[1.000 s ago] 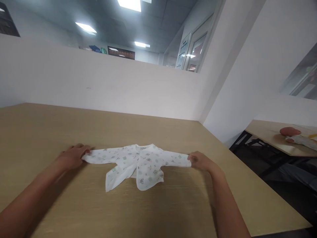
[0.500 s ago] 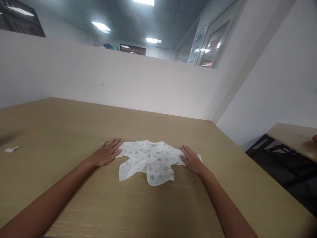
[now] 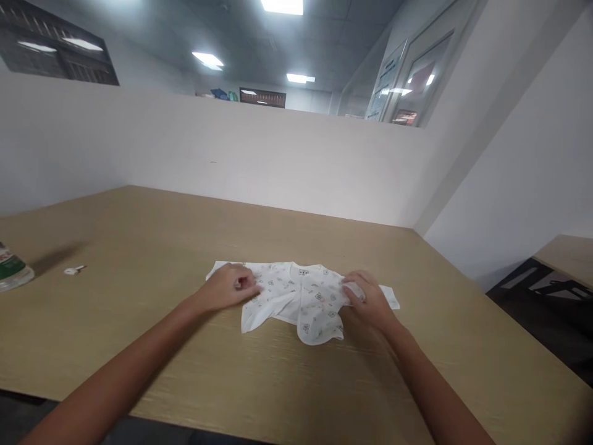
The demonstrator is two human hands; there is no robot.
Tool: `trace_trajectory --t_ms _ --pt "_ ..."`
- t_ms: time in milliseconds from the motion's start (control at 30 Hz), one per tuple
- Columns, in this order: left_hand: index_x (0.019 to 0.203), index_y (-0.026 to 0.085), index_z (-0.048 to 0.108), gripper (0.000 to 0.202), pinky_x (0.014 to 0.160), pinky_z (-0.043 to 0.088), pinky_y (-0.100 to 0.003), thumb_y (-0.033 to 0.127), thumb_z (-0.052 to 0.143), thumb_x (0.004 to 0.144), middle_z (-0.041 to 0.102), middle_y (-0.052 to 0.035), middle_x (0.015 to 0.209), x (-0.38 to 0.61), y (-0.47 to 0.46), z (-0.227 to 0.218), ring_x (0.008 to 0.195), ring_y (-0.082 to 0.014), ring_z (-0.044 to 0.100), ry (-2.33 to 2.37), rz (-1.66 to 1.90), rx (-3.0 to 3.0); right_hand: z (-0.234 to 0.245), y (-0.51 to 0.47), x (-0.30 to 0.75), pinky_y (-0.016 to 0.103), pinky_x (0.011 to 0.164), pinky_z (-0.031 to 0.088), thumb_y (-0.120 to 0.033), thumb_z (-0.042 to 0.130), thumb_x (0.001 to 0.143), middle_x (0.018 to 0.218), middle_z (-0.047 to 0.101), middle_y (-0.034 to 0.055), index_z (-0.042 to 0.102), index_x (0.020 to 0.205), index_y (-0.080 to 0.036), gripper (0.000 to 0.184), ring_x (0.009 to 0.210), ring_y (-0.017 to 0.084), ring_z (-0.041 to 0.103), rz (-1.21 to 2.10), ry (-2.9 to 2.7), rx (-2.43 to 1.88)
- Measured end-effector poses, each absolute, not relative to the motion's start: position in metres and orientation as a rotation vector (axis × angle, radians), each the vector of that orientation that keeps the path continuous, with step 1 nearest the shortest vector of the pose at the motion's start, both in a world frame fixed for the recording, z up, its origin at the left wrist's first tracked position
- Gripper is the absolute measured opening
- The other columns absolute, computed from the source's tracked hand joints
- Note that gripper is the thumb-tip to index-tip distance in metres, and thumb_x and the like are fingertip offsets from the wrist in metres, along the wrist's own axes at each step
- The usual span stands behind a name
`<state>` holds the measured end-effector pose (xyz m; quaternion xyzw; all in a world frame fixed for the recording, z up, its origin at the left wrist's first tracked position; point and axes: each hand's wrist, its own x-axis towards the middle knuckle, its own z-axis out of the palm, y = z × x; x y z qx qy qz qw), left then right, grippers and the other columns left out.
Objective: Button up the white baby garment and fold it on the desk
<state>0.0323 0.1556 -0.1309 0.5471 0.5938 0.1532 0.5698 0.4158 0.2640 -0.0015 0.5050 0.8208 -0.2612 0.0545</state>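
Observation:
A small white baby shirt (image 3: 301, 295) with a pale printed pattern lies spread on the wooden table (image 3: 278, 383). My left hand (image 3: 230, 289) rests on its left sleeve with the fingers curled, pinching the fabric. On the right sleeve near the shoulder, my right hand (image 3: 368, 299) is closed with cloth gathered in the fingers. The sleeve ends stick out beyond both hands.
A plastic bottle (image 3: 12, 267) lies at the table's left edge, with a small white object (image 3: 73, 270) beside it. White partition walls stand behind and to the right. A second table's corner (image 3: 567, 253) shows at far right, across a dark floor gap.
My hands went from pulling the sleeve ends apart, to lying flat on the sleeves, to pinching the fabric closer to the body. The view shifted left.

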Motion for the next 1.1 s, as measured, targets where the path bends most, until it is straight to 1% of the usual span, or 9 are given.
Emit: trace_trajectory --t_ms 67,133,233,300,467,633,800,900,1100 --pt "0.063 0.020 0.060 0.061 0.063 0.025 -0.020 0.080 0.066 0.073 0.060 0.0061 0.066 0.039 0.150 -0.115 0.062 -0.0008 0.045 1.188 0.293 1.253 0.009 0.251 0.387 0.034 0.090 0.045 -0.044 0.060 0.100 0.096 0.061 0.0058 0.060 0.085 -0.017 0.031 0.094 0.018 0.056 -0.974 2.477 1.409" --pt "0.061 0.019 0.059 0.052 0.060 0.018 -0.021 0.067 0.076 0.073 0.059 0.0062 0.066 0.044 0.144 -0.107 0.058 0.0003 0.039 1.069 0.268 1.258 0.016 0.237 0.364 0.032 0.084 0.043 -0.045 0.072 0.092 0.091 0.058 0.0045 0.058 0.081 -0.016 0.034 0.090 0.017 0.053 -1.142 2.410 1.221" --pt "0.062 0.018 0.055 0.031 0.065 0.016 -0.020 0.039 0.066 0.081 0.061 0.0040 0.075 0.050 0.141 -0.107 0.063 0.0006 0.036 1.039 0.297 1.287 0.021 0.219 0.344 0.033 0.088 0.040 -0.036 0.083 0.081 0.097 0.059 0.0029 0.060 0.089 -0.017 0.031 0.095 0.018 0.050 -1.255 2.345 1.002" --pt "0.061 0.016 0.050 0.029 0.067 0.016 -0.020 0.033 0.057 0.084 0.057 0.0035 0.074 0.051 0.143 -0.110 0.064 0.0006 0.035 1.019 0.305 1.273 0.020 0.211 0.339 0.035 0.095 0.038 -0.028 0.074 0.088 0.100 0.059 0.0023 0.061 0.094 -0.018 0.017 0.099 0.018 0.049 -1.276 2.316 0.909" --pt "0.068 0.017 0.057 0.045 0.063 0.021 -0.016 0.059 0.057 0.087 0.052 0.0055 0.068 0.050 0.150 -0.108 0.064 0.0006 0.035 1.045 0.421 0.971 0.015 0.208 0.339 0.037 0.097 0.038 -0.019 0.056 0.098 0.103 0.059 0.0032 0.061 0.098 -0.018 0.005 0.102 0.018 0.049 -1.229 2.353 1.001" --pt "0.084 0.022 0.067 0.047 0.064 0.037 -0.009 0.068 0.072 0.076 0.065 0.0043 0.086 0.055 0.153 -0.091 0.077 -0.0033 0.053 1.200 0.740 0.477 0.010 0.193 0.326 0.040 0.108 0.035 -0.024 0.057 0.099 0.127 0.061 0.0032 0.062 0.123 -0.023 0.024 0.120 0.020 0.051 -1.132 2.503 1.129" --pt "0.076 0.019 0.060 0.048 0.057 0.045 -0.011 0.067 0.067 0.078 0.053 0.0048 0.069 0.058 0.157 -0.086 0.062 -0.0035 0.052 1.064 0.832 0.412 0.005 0.164 0.301 0.047 0.127 0.007 -0.039 0.063 0.098 0.137 0.059 0.0084 0.052 0.144 -0.015 0.053 0.145 0.027 0.035 -1.050 2.497 0.889" --pt "0.079 0.019 0.060 0.047 0.058 0.043 -0.009 0.065 0.067 0.079 0.053 0.0041 0.070 0.059 0.158 -0.091 0.066 -0.0024 0.050 1.095 0.866 0.394 0.006 0.159 0.298 0.044 0.129 0.003 -0.035 0.063 0.097 0.124 0.063 0.0056 0.059 0.134 -0.017 0.041 0.139 0.025 0.042 -1.078 2.531 0.862" --pt "0.073 0.018 0.057 0.046 0.062 0.036 -0.006 0.062 0.070 0.079 0.050 0.0057 0.071 0.063 0.156 -0.099 0.069 0.0009 0.044 1.143 0.930 0.382 0.006 0.159 0.302 0.038 0.124 0.017 -0.019 0.067 0.089 0.100 0.065 -0.0004 0.065 0.115 -0.021 0.025 0.100 0.015 0.058 -1.206 2.560 0.901"
